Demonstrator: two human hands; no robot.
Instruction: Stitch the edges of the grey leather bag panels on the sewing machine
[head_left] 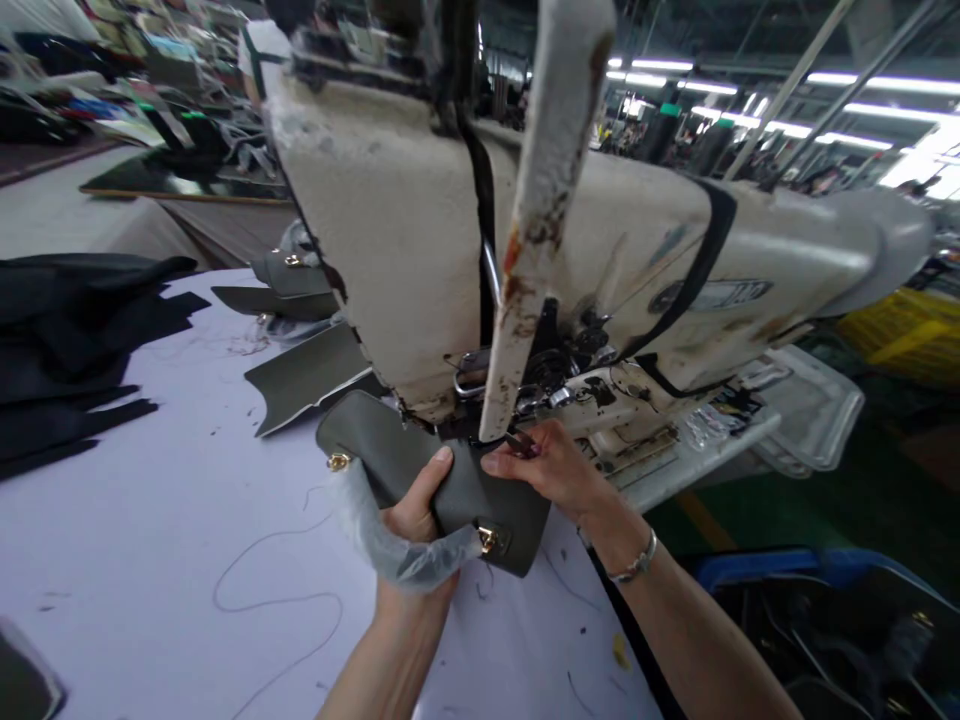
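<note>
grey leather bag (420, 480) sits in my left hand (412, 525), thumb on top and fingers beneath, gripped firmly. its long axis slants over the white table (187, 570) from a gold clasp (338, 461) to a second clasp (487, 540). my right hand (544, 470), nearer the sewing machine head (420, 230), pinches the bag's upper edge, with something small and dark (521, 443) in those fingers, too hidden to name.
</note>
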